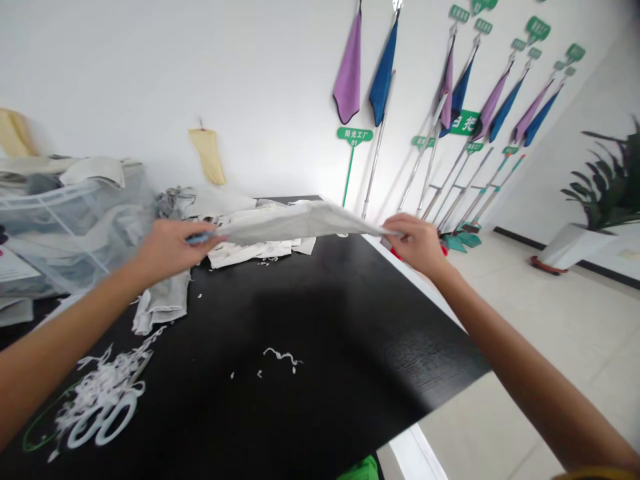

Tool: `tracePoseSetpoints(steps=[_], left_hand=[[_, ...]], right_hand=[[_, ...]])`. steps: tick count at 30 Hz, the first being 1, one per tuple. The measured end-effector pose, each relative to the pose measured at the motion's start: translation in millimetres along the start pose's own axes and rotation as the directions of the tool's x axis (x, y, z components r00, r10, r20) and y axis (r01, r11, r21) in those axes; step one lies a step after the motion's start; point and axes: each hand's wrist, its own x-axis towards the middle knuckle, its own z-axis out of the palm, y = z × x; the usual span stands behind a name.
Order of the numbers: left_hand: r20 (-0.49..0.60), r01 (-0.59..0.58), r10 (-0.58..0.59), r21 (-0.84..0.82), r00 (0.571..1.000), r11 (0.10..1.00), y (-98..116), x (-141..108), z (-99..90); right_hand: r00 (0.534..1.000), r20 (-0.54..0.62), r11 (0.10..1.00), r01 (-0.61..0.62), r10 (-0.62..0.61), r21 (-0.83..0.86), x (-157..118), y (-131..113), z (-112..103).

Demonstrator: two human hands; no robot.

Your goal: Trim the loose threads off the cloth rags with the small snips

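A greyish-white piece of cloth (300, 223) is stretched in the air between my two hands, above the far half of the black table. My left hand (170, 245) pinches its left end; a small blue object (200, 237) also shows at those fingers, too blurred to name. With thumb and fingers closed, my right hand (415, 241) grips the right end near the table's right edge. Behind and below the cloth lies a pile of white fabric pieces (250, 253), partly hidden. A folded grey-white cloth (164, 303) rests below my left hand.
White-handled scissors (103, 420) lie by a heap of white thread scraps (107, 383) at the near left of the black table (320, 300). A clear plastic bin (75, 227) holding fabric stands at left. Mops (380, 153) and hanging cloths (349, 70) line the wall.
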Motion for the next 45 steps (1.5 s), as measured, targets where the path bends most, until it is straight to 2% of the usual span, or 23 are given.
tracePoseSetpoints(steps=[2, 5, 7, 9, 11, 15, 18, 20, 23, 27, 30, 32, 34, 37, 41, 45], left_hand=[[0.212, -0.124, 0.11, 0.057, 0.971, 0.991, -22, -32, 24.6], [0.478, -0.269, 0.207, 0.064, 0.854, 0.961, -49, -81, 64.8], [0.587, -0.32, 0.23, 0.053, 0.777, 0.946, -60, -105, 86.4], [0.642, -0.336, 0.221, 0.061, 0.734, 0.94, -65, -119, 99.4], [0.662, -0.33, 0.196, 0.082, 0.723, 0.94, -65, -124, 102.9], [0.684, -0.308, 0.165, 0.093, 0.711, 0.947, -57, -120, 93.2], [0.705, -0.287, 0.167, 0.055, 0.689, 0.956, -51, -118, 83.8], [0.716, -0.261, 0.167, 0.021, 0.678, 0.965, -50, -117, 78.7], [0.702, -0.195, 0.145, -0.009, 0.697, 0.981, -52, -116, 71.1], [0.652, -0.104, 0.096, -0.026, 0.752, 0.994, -52, -121, 58.5], [0.611, -0.057, 0.066, -0.034, 0.789, 0.998, -49, -136, 47.8], [0.568, -0.029, 0.04, -0.029, 0.822, 0.999, -45, -153, 39.1], [0.523, -0.005, 0.008, -0.007, 0.852, 1.0, -40, -173, 29.2], [0.48, 0.028, -0.03, 0.01, 0.877, 1.0, -33, -206, 14.7], [0.395, 0.039, -0.029, -0.018, 0.918, 0.999, -26, -243, 3.7], [0.324, 0.008, -0.002, -0.018, 0.946, 1.0, -21, -267, 1.6]], right_hand=[[0.977, 0.201, 0.995, 0.057, -0.072, 0.08, -43, -3, 15], [0.897, 0.429, 0.993, 0.066, -0.103, 0.101, -105, -6, 39], [0.856, 0.51, 0.995, 0.039, -0.083, 0.096, -138, -7, 51], [0.849, 0.528, 0.996, -0.01, -0.039, 0.089, -160, -8, 58], [0.861, 0.507, 0.995, -0.073, 0.028, 0.069, -174, -9, 61], [0.858, 0.502, 0.992, -0.126, 0.106, 0.006, -180, -19, 57], [0.863, 0.494, 0.993, -0.115, 0.105, -0.011, -174, -40, 54], [0.878, 0.469, 0.993, -0.119, 0.098, 0.014, -166, -65, 56], [0.879, 0.471, 0.983, -0.145, 0.076, 0.111, -157, -114, 62], [0.832, 0.554, 0.939, -0.169, -0.028, 0.3, -158, -184, 75], [0.805, 0.587, 0.914, -0.169, -0.087, 0.368, -170, -217, 90], [0.809, 0.588, 0.926, -0.201, -0.027, 0.319, -181, -224, 102], [0.815, 0.569, 0.926, -0.293, 0.11, 0.24, -191, -221, 113], [0.799, 0.544, 0.864, -0.442, 0.257, 0.242, -199, -209, 123], [0.809, 0.524, 0.799, -0.489, 0.266, 0.349, -202, -202, 127], [0.861, 0.468, 0.828, -0.403, 0.198, 0.391, -205, -205, 127]])
